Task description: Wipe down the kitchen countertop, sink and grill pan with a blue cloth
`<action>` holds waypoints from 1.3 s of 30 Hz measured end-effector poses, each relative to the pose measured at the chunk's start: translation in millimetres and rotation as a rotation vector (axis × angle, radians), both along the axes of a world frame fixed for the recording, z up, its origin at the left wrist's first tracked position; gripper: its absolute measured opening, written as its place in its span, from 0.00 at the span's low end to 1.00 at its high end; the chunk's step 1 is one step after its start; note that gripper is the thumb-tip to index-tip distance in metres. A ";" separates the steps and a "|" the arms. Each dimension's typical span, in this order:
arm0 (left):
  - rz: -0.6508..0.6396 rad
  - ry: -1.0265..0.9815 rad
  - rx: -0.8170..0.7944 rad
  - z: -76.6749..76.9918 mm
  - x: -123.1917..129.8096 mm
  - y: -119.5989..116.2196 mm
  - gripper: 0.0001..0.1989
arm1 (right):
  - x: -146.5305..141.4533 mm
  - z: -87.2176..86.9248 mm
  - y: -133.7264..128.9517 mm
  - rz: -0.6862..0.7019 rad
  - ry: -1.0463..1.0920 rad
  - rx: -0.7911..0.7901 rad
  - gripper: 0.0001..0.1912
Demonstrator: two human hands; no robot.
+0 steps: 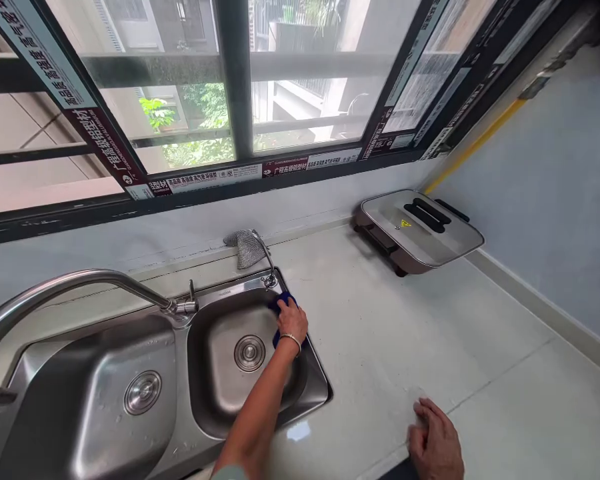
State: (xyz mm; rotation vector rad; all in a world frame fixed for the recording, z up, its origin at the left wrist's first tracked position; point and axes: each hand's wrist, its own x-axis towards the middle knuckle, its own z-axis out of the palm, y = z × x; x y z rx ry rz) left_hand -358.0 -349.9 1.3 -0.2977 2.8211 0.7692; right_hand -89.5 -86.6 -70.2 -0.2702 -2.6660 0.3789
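My left hand (293,321), with a bracelet at its wrist, is closed on a dark blue cloth (285,299) at the right rim of the smaller sink basin (230,383). Part of the cloth is hidden under the palm and fingers. My right hand (429,430) is at the counter's front edge, its fingers curled and nothing visible in them. The steel double sink also has a larger basin (100,393) on the left, with water drops in it.
A large curved faucet (95,277) arches over the left basin. Behind the right basin are a small thin tap (267,257) and a grey mesh cloth (249,249). A lidded electric pan (425,230) stands at the back right of the pale counter (380,333), below the window.
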 end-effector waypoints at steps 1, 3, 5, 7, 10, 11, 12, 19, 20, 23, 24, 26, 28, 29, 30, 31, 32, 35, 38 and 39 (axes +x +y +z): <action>-0.004 0.002 0.002 0.9 8.7 2.7 0.24 | -0.1 0.0 -0.3 0.003 0.006 -0.004 0.15; -0.009 0.012 0.008 2.7 20.3 7.4 0.25 | -0.3 -1.6 0.7 0.012 0.009 -0.020 0.15; -0.021 0.033 0.020 4.3 21.8 10.7 0.25 | -0.4 -5.1 3.7 0.022 0.016 -0.038 0.14; -0.035 0.082 0.048 5.5 13.9 14.1 0.25 | 0.0 -9.4 7.6 0.030 0.029 -0.043 0.14; 0.005 0.139 0.078 5.0 -7.6 22.3 0.25 | 1.4 -14.7 12.6 0.037 0.032 -0.036 0.15; 0.027 0.142 0.077 4.1 -15.5 25.6 0.25 | 2.0 -15.6 13.6 0.036 0.027 -0.037 0.15; 0.046 0.138 0.071 3.0 -23.3 28.7 0.25 | 2.5 -15.9 14.1 0.033 0.025 -0.038 0.15; 0.093 0.123 0.027 -1.7 -83.1 30.7 0.26 | 3.7 -11.0 12.7 0.037 0.031 -0.047 0.15; 0.099 0.119 0.018 -0.7 -92.2 29.2 0.26 | 3.9 -11.2 13.1 0.039 0.036 -0.049 0.16; 0.116 0.106 -0.011 3.8 -112.4 25.7 0.26 | 4.4 -15.2 17.1 0.050 0.049 -0.047 0.16; 0.119 0.100 -0.022 5.0 -115.0 25.0 0.26 | 4.5 -17.2 18.9 0.058 0.048 -0.044 0.16; 0.113 0.086 -0.043 5.8 -112.1 24.3 0.27 | 4.6 -20.8 21.8 0.065 0.035 -0.048 0.16; 0.099 0.067 -0.061 4.0 -99.7 24.2 0.27 | 4.5 -22.6 22.8 0.069 0.020 -0.057 0.16; 0.091 0.058 -0.068 2.6 -91.2 24.2 0.27 | 4.4 -22.7 22.5 0.068 0.019 -0.061 0.16; 0.085 0.050 -0.073 1.2 -82.1 24.0 0.27 | 4.1 -22.2 21.7 0.066 0.028 -0.061 0.16; 0.083 0.042 -0.076 0.1 -73.2 23.6 0.27 | 3.6 -21.2 20.6 0.066 0.037 -0.059 0.16; 0.085 0.035 -0.077 -0.6 -65.0 22.8 0.27 | 3.0 -19.9 19.2 0.067 0.050 -0.054 0.15; 0.104 0.009 -0.067 0.3 -47.9 17.8 0.27 | 0.5 -15.7 15.2 0.069 0.086 -0.037 0.15; 0.126 -0.017 -0.058 1.7 -37.6 7.1 0.27 | -1.7 -14.0 12.9 0.076 0.118 -0.016 0.15; 0.131 -0.028 -0.059 1.3 -34.3 2.1 0.27 | -2.3 -14.2 12.6 0.077 0.124 -0.014 0.14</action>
